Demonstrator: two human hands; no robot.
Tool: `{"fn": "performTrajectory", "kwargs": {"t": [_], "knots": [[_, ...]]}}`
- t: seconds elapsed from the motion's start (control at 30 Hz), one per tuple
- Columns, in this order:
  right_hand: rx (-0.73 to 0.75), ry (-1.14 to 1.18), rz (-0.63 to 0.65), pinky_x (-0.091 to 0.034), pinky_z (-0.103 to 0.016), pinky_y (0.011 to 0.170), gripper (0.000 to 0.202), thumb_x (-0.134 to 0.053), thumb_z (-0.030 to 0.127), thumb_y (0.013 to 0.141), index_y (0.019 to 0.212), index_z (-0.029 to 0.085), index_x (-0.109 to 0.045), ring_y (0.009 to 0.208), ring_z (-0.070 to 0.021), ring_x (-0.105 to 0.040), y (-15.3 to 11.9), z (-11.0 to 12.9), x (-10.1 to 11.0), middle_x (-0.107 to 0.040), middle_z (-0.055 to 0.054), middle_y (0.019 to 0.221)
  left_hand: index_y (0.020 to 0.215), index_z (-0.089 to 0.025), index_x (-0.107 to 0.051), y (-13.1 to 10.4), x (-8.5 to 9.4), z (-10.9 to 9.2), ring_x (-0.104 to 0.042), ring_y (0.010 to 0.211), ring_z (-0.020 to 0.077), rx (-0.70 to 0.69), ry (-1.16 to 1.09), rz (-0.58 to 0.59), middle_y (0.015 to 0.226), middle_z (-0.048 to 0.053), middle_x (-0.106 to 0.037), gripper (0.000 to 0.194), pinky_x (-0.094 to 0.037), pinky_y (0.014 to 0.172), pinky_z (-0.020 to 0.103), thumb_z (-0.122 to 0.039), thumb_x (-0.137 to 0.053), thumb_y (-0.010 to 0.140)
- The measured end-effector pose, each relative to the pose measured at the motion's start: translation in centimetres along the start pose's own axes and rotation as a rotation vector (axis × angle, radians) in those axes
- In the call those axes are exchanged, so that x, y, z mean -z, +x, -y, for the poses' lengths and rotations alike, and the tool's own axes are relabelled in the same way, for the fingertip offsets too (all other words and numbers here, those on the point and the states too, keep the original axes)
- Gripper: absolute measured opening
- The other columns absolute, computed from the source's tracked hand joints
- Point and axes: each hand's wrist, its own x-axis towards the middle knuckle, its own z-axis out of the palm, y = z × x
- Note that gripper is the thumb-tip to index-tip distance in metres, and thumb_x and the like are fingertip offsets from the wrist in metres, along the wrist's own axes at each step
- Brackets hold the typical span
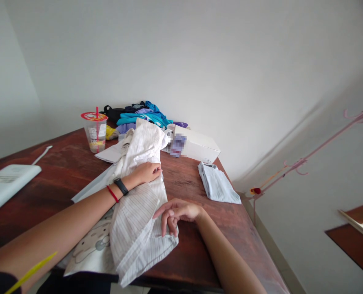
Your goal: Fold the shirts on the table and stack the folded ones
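Note:
A white garment with thin stripes lies lengthwise on the table, partly folded, its near end hanging over the front edge. Under its left side shows white cloth with a grey animal print; I cannot tell whether the two are one piece. My left hand rests on the middle of the striped garment, fingers curled in at its right edge. My right hand is over the garment's near right edge, index finger stretched out and the other fingers loosely bent and apart. Its fingertips touch or nearly touch the cloth.
Behind stands a heap of blue and dark clothes. A plastic cup with a straw is at the back left, a white device at far left. A white box and a folded light-blue garment lie right, near a pink rack.

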Motion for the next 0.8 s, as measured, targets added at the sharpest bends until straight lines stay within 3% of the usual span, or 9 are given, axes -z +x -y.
{"fn": "performTrajectory", "kwargs": {"t": [0.8], "knots": [[-0.043, -0.014, -0.022, -0.057, -0.026, 0.055, 0.072, -0.076, 0.058, 0.084, 0.133, 0.008, -0.063, 0.058, -0.0173, -0.073, -0.05, 0.20, -0.25, -0.080, -0.013, 0.092, 0.078, -0.018, -0.062, -0.11, -0.08, 0.08, -0.048, 0.061, 0.0163, -0.007, -0.014, -0.012, 0.066, 0.003, -0.061, 0.026, -0.023, 0.059, 0.030, -0.034, -0.052, 0.097]]}}
